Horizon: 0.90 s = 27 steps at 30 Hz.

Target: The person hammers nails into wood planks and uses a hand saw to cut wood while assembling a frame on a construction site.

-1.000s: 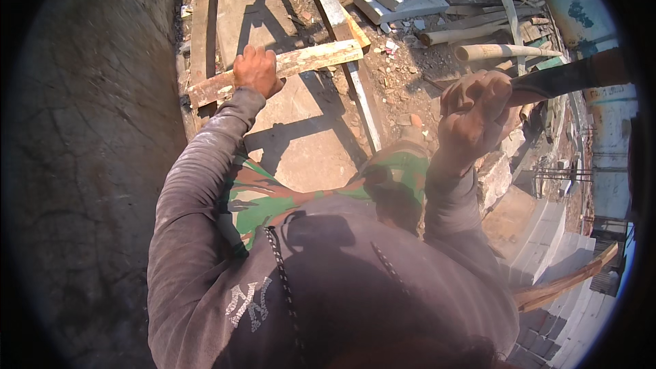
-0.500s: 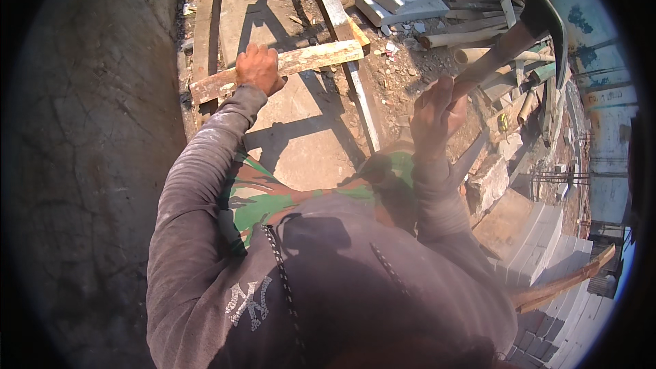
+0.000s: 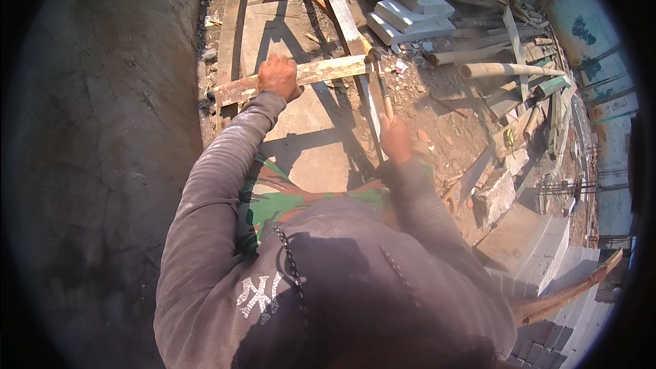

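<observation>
My left hand (image 3: 279, 76) is closed round a short, weathered wooden board (image 3: 331, 69) that lies crosswise over two long timbers. In my right hand (image 3: 396, 138) is the wooden handle of a hammer (image 3: 387, 99). The hammer's head is down at the board's right end, where that end meets the right-hand timber (image 3: 336, 5); the head is small and partly blurred, so contact is hard to make out. Under the board's left end runs the other long timber (image 3: 232, 24).
A bare concrete wall (image 3: 102, 130) rises along my left. Pale blocks (image 3: 413, 14) are stacked at the back right. Bamboo poles and wood scraps (image 3: 506, 70) lie in a heap at the right. More light blocks (image 3: 547, 253) stand near my right side, by a broken chunk (image 3: 495, 197).
My right hand has swung the hammer down and left, from raised at the upper right to the board's right end. My left hand keeps its hold; the view has shifted slightly.
</observation>
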### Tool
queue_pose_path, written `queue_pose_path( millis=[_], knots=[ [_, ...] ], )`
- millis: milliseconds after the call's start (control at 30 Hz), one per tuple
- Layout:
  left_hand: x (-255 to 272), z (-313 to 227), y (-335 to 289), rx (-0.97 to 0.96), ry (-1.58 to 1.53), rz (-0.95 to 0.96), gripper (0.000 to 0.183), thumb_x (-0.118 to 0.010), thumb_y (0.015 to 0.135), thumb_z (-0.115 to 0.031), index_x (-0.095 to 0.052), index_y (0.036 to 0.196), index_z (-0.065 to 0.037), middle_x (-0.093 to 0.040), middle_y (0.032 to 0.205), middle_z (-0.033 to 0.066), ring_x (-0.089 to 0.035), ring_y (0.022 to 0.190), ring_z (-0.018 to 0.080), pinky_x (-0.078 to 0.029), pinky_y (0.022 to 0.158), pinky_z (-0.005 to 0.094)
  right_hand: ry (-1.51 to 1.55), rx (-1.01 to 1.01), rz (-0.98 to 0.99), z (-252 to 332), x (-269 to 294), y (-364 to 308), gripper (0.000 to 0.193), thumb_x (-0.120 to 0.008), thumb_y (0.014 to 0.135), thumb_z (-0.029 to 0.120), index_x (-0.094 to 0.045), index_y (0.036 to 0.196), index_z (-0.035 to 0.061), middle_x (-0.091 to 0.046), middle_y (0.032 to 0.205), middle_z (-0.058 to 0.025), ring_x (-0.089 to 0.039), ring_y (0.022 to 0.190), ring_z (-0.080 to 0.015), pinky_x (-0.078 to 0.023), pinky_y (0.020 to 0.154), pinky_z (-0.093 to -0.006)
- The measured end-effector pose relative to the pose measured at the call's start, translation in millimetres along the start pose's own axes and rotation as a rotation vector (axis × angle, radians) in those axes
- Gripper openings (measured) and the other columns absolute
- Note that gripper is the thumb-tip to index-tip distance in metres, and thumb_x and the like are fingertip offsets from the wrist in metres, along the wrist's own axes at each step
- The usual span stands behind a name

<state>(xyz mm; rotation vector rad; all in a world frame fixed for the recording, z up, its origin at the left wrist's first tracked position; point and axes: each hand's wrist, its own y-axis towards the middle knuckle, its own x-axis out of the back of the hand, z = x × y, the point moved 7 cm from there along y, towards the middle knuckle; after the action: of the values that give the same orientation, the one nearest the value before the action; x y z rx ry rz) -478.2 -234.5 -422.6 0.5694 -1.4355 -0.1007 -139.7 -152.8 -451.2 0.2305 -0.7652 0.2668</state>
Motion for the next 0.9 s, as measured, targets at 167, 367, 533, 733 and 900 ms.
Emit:
queue_pose_path(
  millis=[167,367,533,733,900],
  knots=[
    [-1.9,6.6,-5.5,0.010,0.032,0.060,0.053,-0.090,0.064,-0.047,-0.073,0.099,-0.012,-0.065,0.104,0.0045,-0.059,0.108,0.0259,-0.052,0.086,0.0417,0.076,-0.069,0.094,4.1,-9.5,-32.5,0.042,-0.062,0.105,0.035,-0.067,0.093,-0.0052,-0.064,0.072,-0.0241,-0.064,0.064,-0.0376,-0.047,0.062,-0.0494],
    [30.3,15.3,-10.7,0.005,-0.267,-0.068,0.083,-0.088,0.064,-0.062,-0.063,0.123,-0.009,-0.057,0.123,0.0110,-0.056,0.120,0.0334,-0.051,0.098,0.0470,0.316,-0.079,0.101,-1.7,-22.5,-81.9,0.040,-0.063,0.108,0.031,-0.063,0.085,-0.0018,-0.050,0.065,-0.0028,-0.044,0.062,-0.0109,-0.039,0.055,-0.0362],
    [-8.4,129.9,-35.5,0.491,-1.160,-0.140,0.030,-0.052,0.096,-0.025,-0.065,0.109,-0.002,-0.067,0.105,0.0173,-0.063,0.104,0.0316,-0.048,0.097,0.0400,0.343,-0.061,0.173,11.1,-19.7,-95.0,0.035,-0.062,0.108,0.028,-0.062,0.089,-0.0010,-0.048,0.067,0.0011,-0.042,0.064,-0.0090,-0.037,0.056,-0.0341],
    [15.0,191.4,-119.6,0.927,-1.834,-0.287,0.025,-0.047,0.109,-0.023,-0.061,0.114,-0.003,-0.061,0.094,0.0037,-0.050,0.075,0.0104,-0.044,0.062,0.0268,0.370,-0.037,0.239,21.5,-34.6,-105.8,0.033,-0.064,0.107,0.026,-0.062,0.089,-0.0009,-0.050,0.069,-0.0002,-0.042,0.066,-0.0093,-0.038,0.058,-0.0334],
    [11.8,191.2,-144.9,1.054,-1.710,-0.359,0.026,-0.043,0.112,-0.023,-0.055,0.127,-0.006,-0.049,0.079,-0.0021,-0.046,0.065,0.0097,-0.040,0.054,0.0273,0.272,0.019,0.307,53.5,-38.5,-109.0,0.032,-0.063,0.106,0.028,-0.062,0.096,-0.0023,-0.053,0.074,-0.0044,-0.046,0.070,-0.0127,-0.042,0.063,-0.0357]
  ],
)
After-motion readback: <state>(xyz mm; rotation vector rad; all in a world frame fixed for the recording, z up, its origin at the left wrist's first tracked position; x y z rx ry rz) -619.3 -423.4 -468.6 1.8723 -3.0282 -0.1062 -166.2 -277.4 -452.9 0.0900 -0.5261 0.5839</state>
